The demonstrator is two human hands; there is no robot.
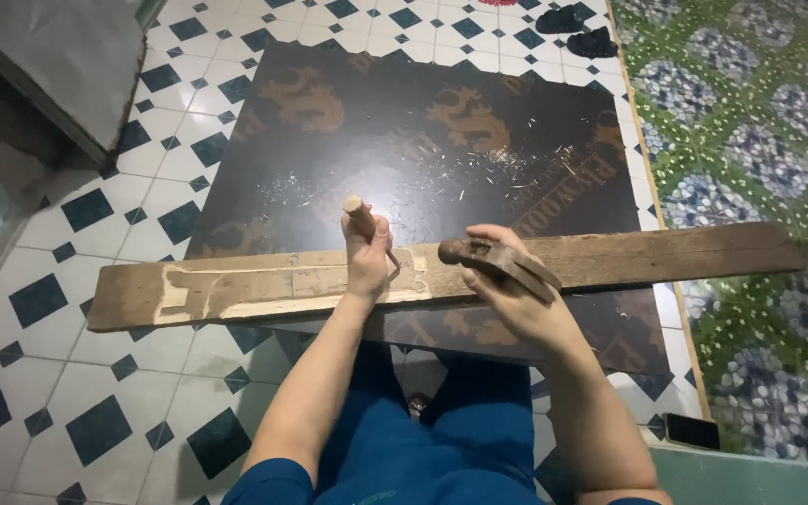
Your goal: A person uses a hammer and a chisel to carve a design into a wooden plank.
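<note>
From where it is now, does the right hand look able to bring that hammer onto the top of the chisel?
Probably yes. The right hand holds the hammer just beside the chisel in the left hand, and nothing lies between them above the plank.

A home floor: patterned tiles (95, 309), a floral mat (759, 122), sandals (577, 28) nearby

White floor (142, 393) tiled with dark blue diamonds, dark printed plywood sheet (329, 159) lying on it, strewn with wood shavings (516, 164) beyond the gripped chisel, long worn plank (236, 290) across it under both hands
</note>
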